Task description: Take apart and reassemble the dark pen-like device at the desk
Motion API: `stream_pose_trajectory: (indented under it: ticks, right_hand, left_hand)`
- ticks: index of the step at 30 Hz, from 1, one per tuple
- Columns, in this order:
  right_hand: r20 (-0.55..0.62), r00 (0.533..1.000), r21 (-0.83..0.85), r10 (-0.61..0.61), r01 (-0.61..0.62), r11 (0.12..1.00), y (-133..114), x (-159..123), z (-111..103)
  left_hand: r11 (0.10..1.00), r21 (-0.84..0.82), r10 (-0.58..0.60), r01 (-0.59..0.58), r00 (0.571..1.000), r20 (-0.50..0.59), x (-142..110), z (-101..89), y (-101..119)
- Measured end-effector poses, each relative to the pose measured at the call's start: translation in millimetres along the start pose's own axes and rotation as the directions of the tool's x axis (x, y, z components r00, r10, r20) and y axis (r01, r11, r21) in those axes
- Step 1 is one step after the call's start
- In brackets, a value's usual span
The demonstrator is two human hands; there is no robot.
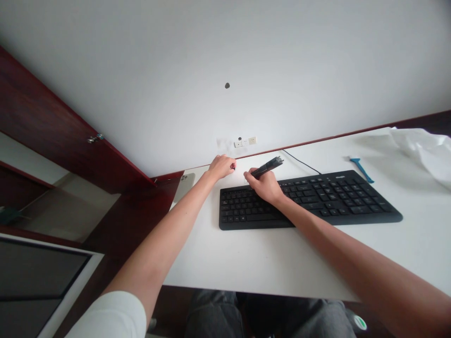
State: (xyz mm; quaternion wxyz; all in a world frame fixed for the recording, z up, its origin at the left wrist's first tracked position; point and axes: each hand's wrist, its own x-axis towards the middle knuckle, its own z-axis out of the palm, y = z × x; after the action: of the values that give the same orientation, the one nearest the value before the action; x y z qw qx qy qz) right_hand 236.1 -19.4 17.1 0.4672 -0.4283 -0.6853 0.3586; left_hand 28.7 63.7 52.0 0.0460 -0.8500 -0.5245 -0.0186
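Note:
My right hand [265,184] is closed around a thick, dark pen-shaped object [269,166], whose upper end points up and to the right. This hand is over the upper left part of a black keyboard [329,202] and hides some of its keys. Beyond the keyboard's far left corner, my left hand [221,166] is closed, with a tiny dark thing [233,167] showing at its fingertips. That thing is too small to name. The two hands are a short way apart.
A phone [183,188] lies at the table's left edge. Right of the keyboard cable [301,161] are a blue-handled tool [362,171] and a crumpled white sheet or bag [428,152]. Wall sockets [245,142] are behind the white table [260,263]; a red-brown door [63,117] stands left.

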Motion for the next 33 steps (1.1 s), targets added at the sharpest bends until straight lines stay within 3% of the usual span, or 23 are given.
stream_pose_trajectory:
  ticks: [16, 26, 33]
  right_hand:
    - [0.021, 1.0, 0.004, 0.01, -0.01, 1.0, -2.5, -0.1, -1.1]
    - [0.032, 0.999, -0.007, 0.005, -0.005, 1.0, 1.1, -0.1, -0.6]
    - [0.037, 0.999, -0.008, 0.006, -0.006, 1.0, -1.0, 0.1, -1.2]
  left_hand:
    - [0.993, -0.088, -0.07, 0.08, 0.991, 0.111, 13.0, 0.7, -22.7]
    - [0.998, -0.024, -0.054, 0.058, 0.986, 0.161, 15.9, -2.7, -24.8]
    - [0.994, -0.08, -0.053, 0.067, 0.984, 0.171, 15.2, -3.5, -22.4]
